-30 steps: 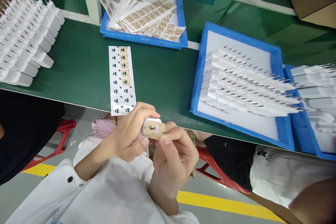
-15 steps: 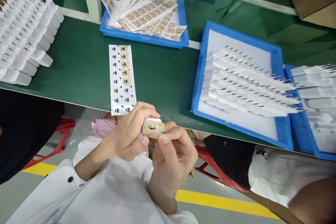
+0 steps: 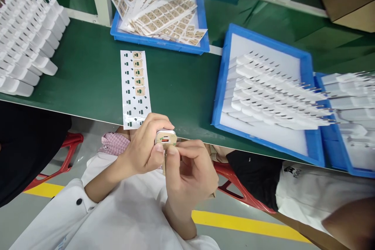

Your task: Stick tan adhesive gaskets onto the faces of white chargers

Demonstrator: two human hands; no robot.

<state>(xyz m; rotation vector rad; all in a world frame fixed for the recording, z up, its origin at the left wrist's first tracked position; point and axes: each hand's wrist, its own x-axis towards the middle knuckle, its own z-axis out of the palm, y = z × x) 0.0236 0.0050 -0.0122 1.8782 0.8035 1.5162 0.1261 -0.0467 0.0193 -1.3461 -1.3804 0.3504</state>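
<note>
My left hand (image 3: 146,144) is closed around a small white plastic housing (image 3: 158,132), whose end face is turned toward me. Over that face lies a tan adhesive sticker (image 3: 171,139) with green print and a slot in its middle. The thumb and forefinger of my right hand (image 3: 190,172) pinch the sticker's lower edge against the housing. Just beyond my left hand, a white sticker backing sheet (image 3: 131,86) lies on the green table (image 3: 178,82), with tan stickers left in part of one column. Most of the housing is hidden inside my left hand.
One blue tray (image 3: 159,43) holds a pile of sticker sheets. Rows of white housings with metal pins fill another blue tray (image 3: 218,97) at right. More white housings (image 3: 29,43) stand at left. People sit on both sides, one in a white shirt (image 3: 307,191).
The sticker has turned from jutting out to the right to lying squarer over the housing's end face. My right fingers have moved slightly left and now press at its lower edge.
</note>
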